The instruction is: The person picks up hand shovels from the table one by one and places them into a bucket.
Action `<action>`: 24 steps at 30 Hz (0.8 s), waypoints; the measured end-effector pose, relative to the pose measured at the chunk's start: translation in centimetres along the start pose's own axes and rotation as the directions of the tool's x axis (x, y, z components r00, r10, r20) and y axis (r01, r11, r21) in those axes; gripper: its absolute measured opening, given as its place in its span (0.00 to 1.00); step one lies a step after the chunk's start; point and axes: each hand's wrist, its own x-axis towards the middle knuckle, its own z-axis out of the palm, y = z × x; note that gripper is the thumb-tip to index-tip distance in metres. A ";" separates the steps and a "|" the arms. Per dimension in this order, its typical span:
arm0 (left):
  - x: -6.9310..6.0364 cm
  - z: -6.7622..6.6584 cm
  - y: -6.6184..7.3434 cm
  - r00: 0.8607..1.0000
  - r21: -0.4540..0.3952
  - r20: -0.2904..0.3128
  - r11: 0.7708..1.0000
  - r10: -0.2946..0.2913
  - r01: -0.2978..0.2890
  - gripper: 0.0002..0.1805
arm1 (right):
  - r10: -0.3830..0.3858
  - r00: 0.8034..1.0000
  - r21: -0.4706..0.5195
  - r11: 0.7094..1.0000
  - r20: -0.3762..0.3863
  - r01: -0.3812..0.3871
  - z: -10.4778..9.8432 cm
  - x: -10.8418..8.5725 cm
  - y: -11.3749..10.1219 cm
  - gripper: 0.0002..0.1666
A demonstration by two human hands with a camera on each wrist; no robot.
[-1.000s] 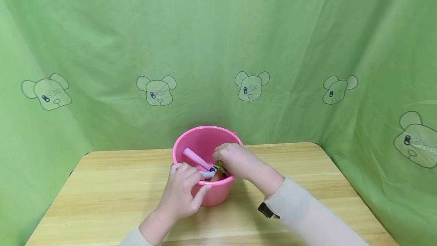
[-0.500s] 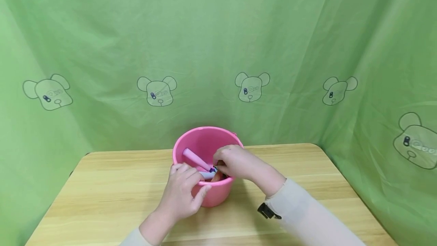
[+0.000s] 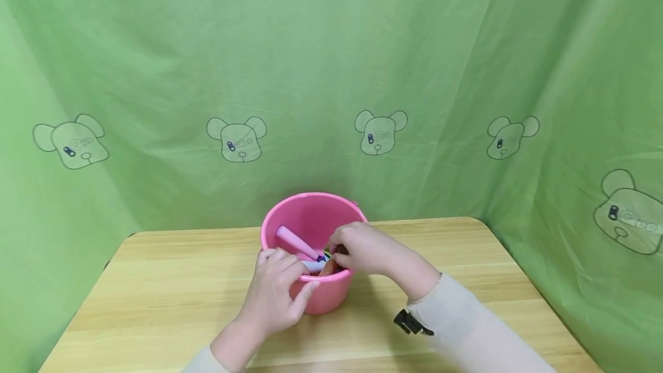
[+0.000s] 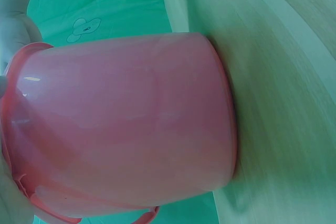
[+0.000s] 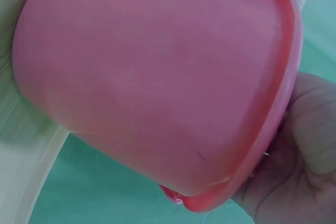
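Observation:
A pink bucket (image 3: 325, 297) stands on the table, its mouth tipped toward me in the head view. My left hand (image 3: 278, 288) grips its near left rim, thumb outside and fingers over the edge. My right hand (image 3: 366, 247) reaches over the right rim with curled fingers among the contents; whether they pinch anything is hidden. Inside lie a lilac tapered handle (image 3: 296, 242), a pale blue handle (image 3: 313, 266) and an orange-brown piece (image 3: 328, 268). Something green and dark shows beside the right fingertips. Both wrist views show mostly the bucket's outer wall (image 4: 131, 119).
The wooden table (image 3: 181, 286) extends on both sides of the bucket. A green curtain (image 3: 311, 62) printed with bear heads encloses the back and sides. A black clip (image 3: 411, 322) sits at the right sleeve.
The right hand shifts slightly within the bucket, first toward me, then a little rightward. A green bit hidden half a second ago shows again. The left hand stays on the rim.

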 end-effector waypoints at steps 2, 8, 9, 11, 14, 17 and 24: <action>0.0 0.0 0.0 1.000 0.006 0.002 1.000 -0.001 0.001 0.17 | 0.018 1.000 0.002 1.000 0.008 -0.018 -0.1 0.0 -0.1 0.08; 0.0 0.0 0.0 1.000 0.004 -0.004 1.000 0.004 -0.004 0.17 | 0.049 0.999 -0.004 0.999 0.023 -0.049 -0.2 0.0 -0.2 0.09; 0.0 0.0 0.0 1.000 0.004 -0.006 1.000 0.005 -0.005 0.17 | 0.053 0.998 -0.006 0.999 0.027 -0.053 -0.2 0.0 -0.3 0.09; 0.0 0.0 0.0 1.000 0.004 -0.008 1.000 0.006 -0.006 0.17 | 0.059 0.998 0.000 0.998 0.038 -0.059 -0.3 0.0 -0.4 0.10; 0.1 0.0 0.0 1.000 0.005 -0.009 1.000 0.007 -0.007 0.17 | 0.064 0.996 0.016 0.998 0.061 -0.065 -0.5 0.0 -0.6 0.11; 0.1 0.0 0.0 1.000 0.006 -0.008 1.000 0.007 -0.007 0.17 | 0.070 0.994 0.037 0.997 0.087 -0.073 -0.6 0.0 -0.7 0.11; 0.1 0.0 0.0 1.000 0.002 -0.001 1.000 0.003 -0.003 0.17 | 0.098 0.985 0.093 0.989 0.142 -0.112 -0.7 -0.1 -0.9 0.11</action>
